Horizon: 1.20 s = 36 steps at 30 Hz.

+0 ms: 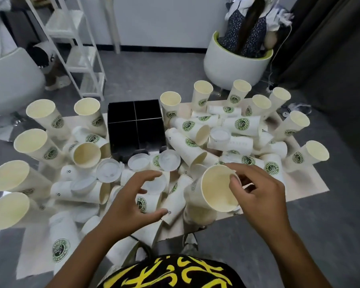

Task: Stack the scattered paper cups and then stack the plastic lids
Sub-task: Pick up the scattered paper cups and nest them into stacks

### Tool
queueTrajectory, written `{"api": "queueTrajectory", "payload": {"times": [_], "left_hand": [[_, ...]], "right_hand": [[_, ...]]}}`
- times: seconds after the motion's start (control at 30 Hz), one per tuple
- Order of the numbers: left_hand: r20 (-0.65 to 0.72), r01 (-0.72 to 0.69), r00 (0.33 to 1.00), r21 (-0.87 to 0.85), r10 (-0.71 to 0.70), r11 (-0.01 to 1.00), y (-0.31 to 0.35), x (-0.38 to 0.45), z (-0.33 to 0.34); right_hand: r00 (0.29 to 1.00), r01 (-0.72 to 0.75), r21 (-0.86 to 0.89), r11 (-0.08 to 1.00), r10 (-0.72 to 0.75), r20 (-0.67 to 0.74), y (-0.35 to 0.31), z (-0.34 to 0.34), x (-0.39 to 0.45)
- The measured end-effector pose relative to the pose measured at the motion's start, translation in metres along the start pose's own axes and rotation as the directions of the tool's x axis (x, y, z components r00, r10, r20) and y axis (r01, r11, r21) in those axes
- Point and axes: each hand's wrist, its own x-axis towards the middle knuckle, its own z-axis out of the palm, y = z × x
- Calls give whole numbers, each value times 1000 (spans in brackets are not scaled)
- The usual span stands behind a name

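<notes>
Paper cups (220, 189): matt paper, cream inside, white outside with printed green emblems.
Plastic lids (169, 160): translucent white plastic — smooth, faintly glossy.
Black divided box (136, 127): smooth black walls, slight sheen.
Sheet under the cups (312, 179): pale, matt, like paper or card.
Floor (330, 225): grey — matt.

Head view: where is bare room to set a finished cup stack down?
Bare mat shows at the near right corner, beyond the right hand and the cup it holds. The black divider box has four empty compartments. Around the left hand, cups and lids overlap thickly.
</notes>
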Motion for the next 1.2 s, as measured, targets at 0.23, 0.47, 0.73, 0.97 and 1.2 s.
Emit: {"api": "queueTrajectory", "payload": {"times": [0.23,0.47,0.73,0.97,1.2], "left_hand": [[-140,170,976,20,-166,985,-25,-49,-24],[-139,204,970,17,-199,979,-23,-55,-19],[22,69,997,27,-70,997,-3,-17,2],[189,-13,982,15,10,1000,3,5,23],[336,-44,941,34,30,998,-9,25,64]], "right_hand": [[999,-33,-1,999,33,16,8,-1,8],[1000,12,-20,1000,-11,23,3,-8,10],[999,-20,-5,1000,20,-49,4,-14,-6],[995,-69,-77,995,74,64,43,36,-28],[965,-162,-40,986,167,204,84,70,-48]]}}
